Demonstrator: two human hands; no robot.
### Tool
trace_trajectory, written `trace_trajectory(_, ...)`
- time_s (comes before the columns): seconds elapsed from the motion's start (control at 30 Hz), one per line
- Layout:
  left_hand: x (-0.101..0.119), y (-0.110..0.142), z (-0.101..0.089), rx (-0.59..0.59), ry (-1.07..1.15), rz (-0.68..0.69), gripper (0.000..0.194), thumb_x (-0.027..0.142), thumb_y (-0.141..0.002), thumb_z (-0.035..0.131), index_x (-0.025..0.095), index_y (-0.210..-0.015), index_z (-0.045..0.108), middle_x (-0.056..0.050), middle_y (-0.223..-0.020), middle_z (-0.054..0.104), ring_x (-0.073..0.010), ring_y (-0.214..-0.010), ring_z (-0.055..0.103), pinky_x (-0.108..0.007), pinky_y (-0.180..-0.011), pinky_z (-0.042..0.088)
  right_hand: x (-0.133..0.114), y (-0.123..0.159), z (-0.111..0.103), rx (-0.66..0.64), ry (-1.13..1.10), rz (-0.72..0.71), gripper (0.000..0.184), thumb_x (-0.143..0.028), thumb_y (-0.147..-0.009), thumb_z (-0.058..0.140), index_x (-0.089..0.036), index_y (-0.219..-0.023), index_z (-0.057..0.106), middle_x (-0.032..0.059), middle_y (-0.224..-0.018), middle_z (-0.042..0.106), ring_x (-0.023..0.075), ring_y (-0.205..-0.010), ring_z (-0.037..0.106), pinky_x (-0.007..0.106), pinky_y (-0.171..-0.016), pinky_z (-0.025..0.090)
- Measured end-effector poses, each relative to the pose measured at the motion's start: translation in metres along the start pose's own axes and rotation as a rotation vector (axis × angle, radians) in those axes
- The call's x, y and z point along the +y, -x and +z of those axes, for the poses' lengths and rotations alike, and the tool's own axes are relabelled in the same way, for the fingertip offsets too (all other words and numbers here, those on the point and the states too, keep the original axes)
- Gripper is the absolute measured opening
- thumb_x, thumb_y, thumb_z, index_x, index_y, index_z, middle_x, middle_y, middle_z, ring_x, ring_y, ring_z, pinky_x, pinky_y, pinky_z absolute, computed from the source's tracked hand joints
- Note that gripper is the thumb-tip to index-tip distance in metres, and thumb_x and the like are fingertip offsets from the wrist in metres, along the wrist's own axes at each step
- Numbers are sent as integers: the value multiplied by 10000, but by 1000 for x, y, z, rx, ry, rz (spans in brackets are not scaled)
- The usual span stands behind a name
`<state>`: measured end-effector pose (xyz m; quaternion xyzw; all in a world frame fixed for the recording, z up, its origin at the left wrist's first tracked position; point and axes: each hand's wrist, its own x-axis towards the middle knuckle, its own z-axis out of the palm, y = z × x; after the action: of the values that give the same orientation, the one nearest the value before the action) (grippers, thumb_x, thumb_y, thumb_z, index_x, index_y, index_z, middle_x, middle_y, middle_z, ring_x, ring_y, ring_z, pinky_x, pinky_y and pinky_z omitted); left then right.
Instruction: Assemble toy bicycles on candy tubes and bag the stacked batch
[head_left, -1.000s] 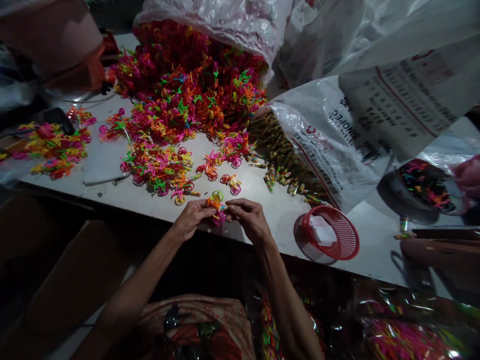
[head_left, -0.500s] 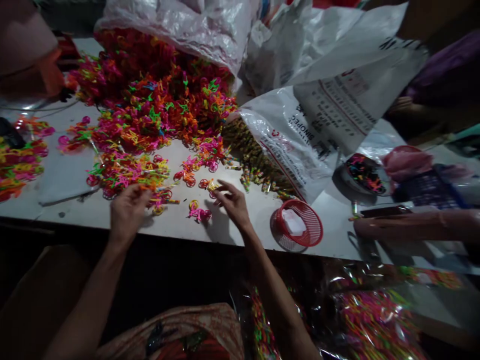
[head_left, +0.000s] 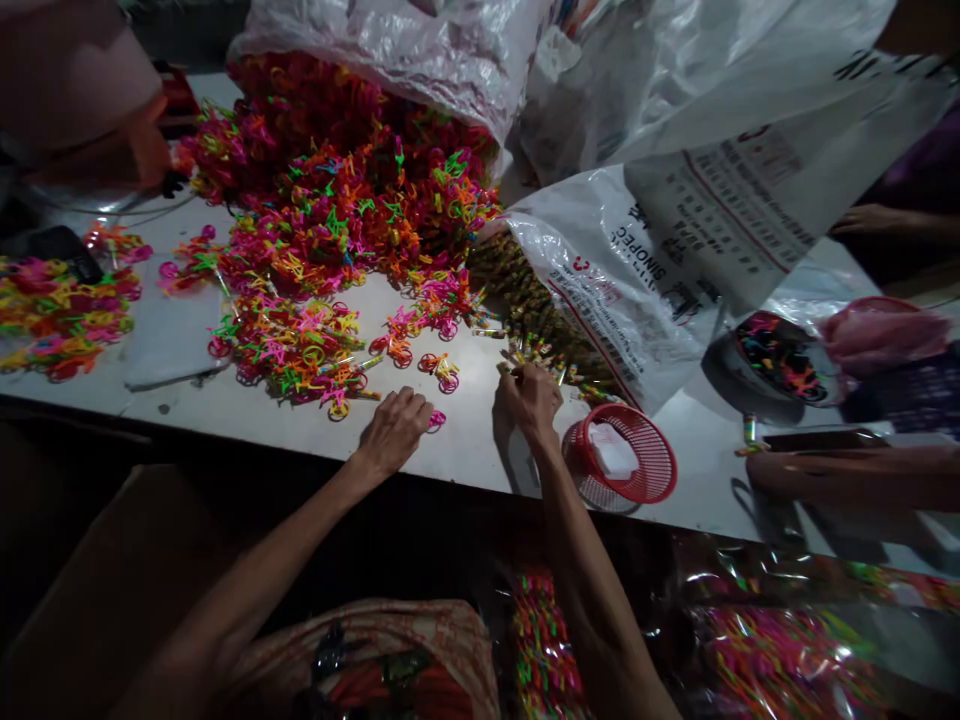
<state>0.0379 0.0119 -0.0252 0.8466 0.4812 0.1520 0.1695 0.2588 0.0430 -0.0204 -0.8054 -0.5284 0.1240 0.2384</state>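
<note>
The left hand [head_left: 396, 428] is low over the counter [head_left: 469, 450] near its front edge, fingers curled down at a pink toy [head_left: 436, 420], which lies partly hidden under the fingertips; I cannot tell whether they grip it. The right hand [head_left: 534, 398] reaches to the front of the heap of tubes [head_left: 517, 290], its fingers bunched; whether they pinch a tube is hidden. The tubes spill from a printed white bag [head_left: 637, 265]. A red basket [head_left: 658, 455] with white paper [head_left: 613, 450] inside stands just beside the right wrist. Beyond the left hand spreads a large toy pile [head_left: 330, 190].
</note>
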Motion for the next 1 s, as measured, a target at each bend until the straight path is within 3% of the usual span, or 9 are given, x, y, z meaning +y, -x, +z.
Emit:
trace_trajectory(0.07, -4, -5, -6, 94, 269, -134, 294, 33, -790, 490, 196, -935, 686, -84, -912, 691, -226, -974, 612, -361, -859, 488, -2, 16, -6, -86, -310, 1, 191, -330, -794, 555, -164, -793, 649, 69, -809, 655, 208, -778, 585, 350, -729, 441)
trace_trajectory(0.13, -6, -6, -13, 160, 685, -321, 177, 144, -784, 579, 190, -918, 685, -53, -846, 689, -193, -823, 629, -316, -740, 506, -9, 35, -10, -283, -654, 8, 238, -407, -757, 622, -173, -794, 649, 21, -706, 637, 162, -646, 569, 303, -633, 443)
trace_trajectory(0.23, -5, -3, -22, 86, 1270, -564, 212, 297, -672, 728, 151, -813, 670, -28, -720, 677, -138, -637, 606, -254, -602, 475, -26, 59, -9, -555, -989, 58, 309, -437, -675, 723, -172, -829, 685, -20, -622, 612, 108, -521, 511, 253, -532, 409)
trace_trajectory(0.33, 2, 1, -30, -1, 1542, -665, 296, 282, -542, 813, 134, -746, 657, -26, -676, 675, -124, -628, 612, -232, -608, 478, -38, 69, -4, -617, -1128, 122, 303, -417, -641, 758, -173, -817, 721, -38, -572, 581, 80, -480, 453, 231, -486, 363)
trace_trajectory(0.67, 8, 9, -36, -61, 1667, -689, 394, 264, -443, 895, 127, -738, 673, -10, -678, 682, -116, -603, 623, -232, -600, 517, -45, 72, -2, -716, -1232, 167, 239, -379, -624, 783, -173, -733, 730, -33, -562, 592, 75, -487, 469, 221, -493, 397)
trace_trajectory(0.83, 8, 12, -35, -69, 1668, -685, 421, 287, -440, 903, 136, -756, 670, -2, -696, 691, -116, -583, 624, -213, -519, 498, -41, 72, 1, -738, -1257, 193, 226, -324, -589, 817, -177, -740, 736, -34, -565, 619, 72, -487, 492, 215, -501, 401)
trace_trajectory(1.0, 10, 12, -34, -103, 1708, -700, 449, 301, -441, 908, 127, -780, 669, -12, -697, 707, -119, -586, 650, -214, -563, 525, -38, 72, 9, -798, -1362, 262, 239, -305, -558, 842, -183, -738, 743, -16, -632, 673, 69, -518, 540, 206, -529, 427)
